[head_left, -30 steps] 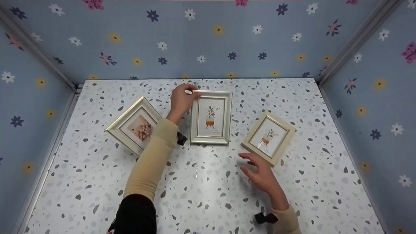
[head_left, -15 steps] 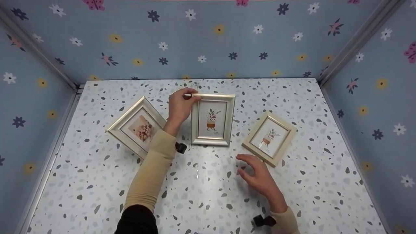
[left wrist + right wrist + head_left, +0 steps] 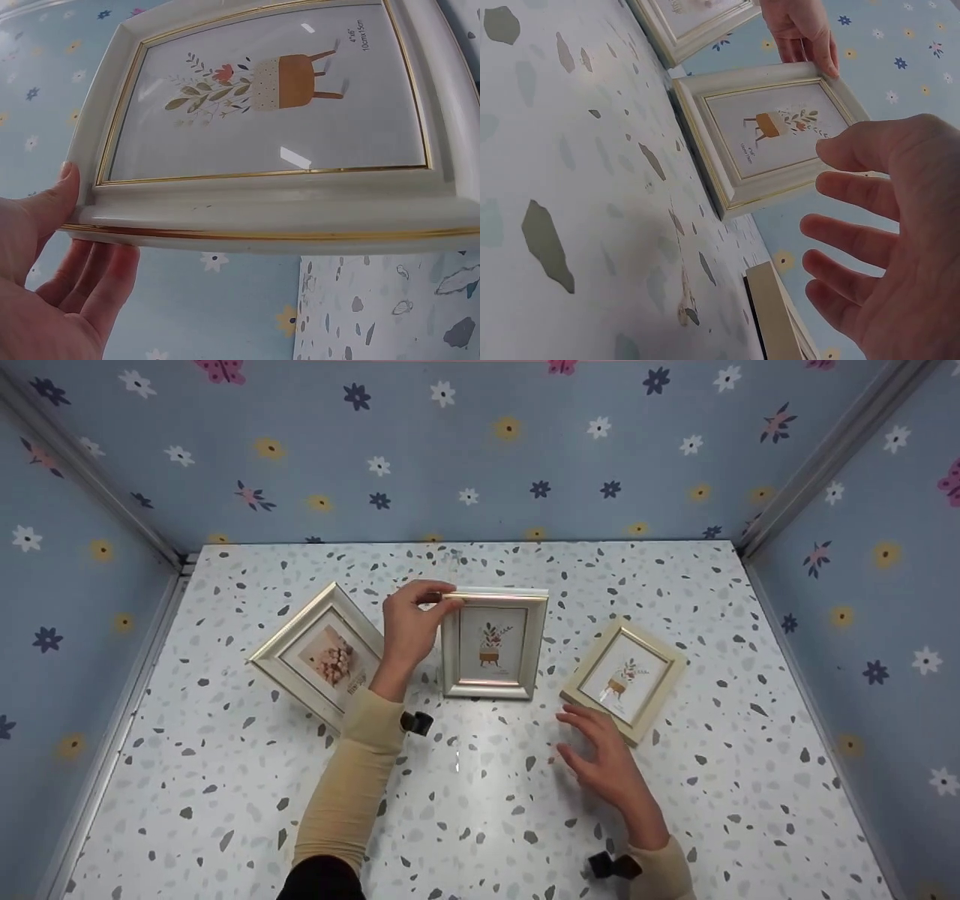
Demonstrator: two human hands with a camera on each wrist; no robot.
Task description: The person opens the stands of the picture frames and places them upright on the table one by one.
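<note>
My left hand [image 3: 411, 626] pinches the upper left corner of the middle picture frame [image 3: 490, 641], thumb on the front and fingers behind. This frame is pale with gold trim and shows a potted plant print; it stands upright on its lower edge, its top edge showing from above. In the left wrist view the thumb [image 3: 56, 199] presses on the white border. My right hand [image 3: 606, 757] hovers with relaxed, spread fingers by the lower left side of a smaller cream picture frame [image 3: 628, 681], holding nothing. In the right wrist view its fingers [image 3: 855, 240] are apart from the middle frame.
At left a silver-white picture frame [image 3: 319, 649] with a flower photo stands turned at an angle, partly behind my left forearm. The speckled white tabletop [image 3: 480, 795] meets a blue flowered back wall [image 3: 480, 457], with similar panels on both sides.
My left hand has drawn the middle picture frame's top edge towards me, so it leans back less, while its bottom edge stays nearly in place. The right hand has barely shifted.
</note>
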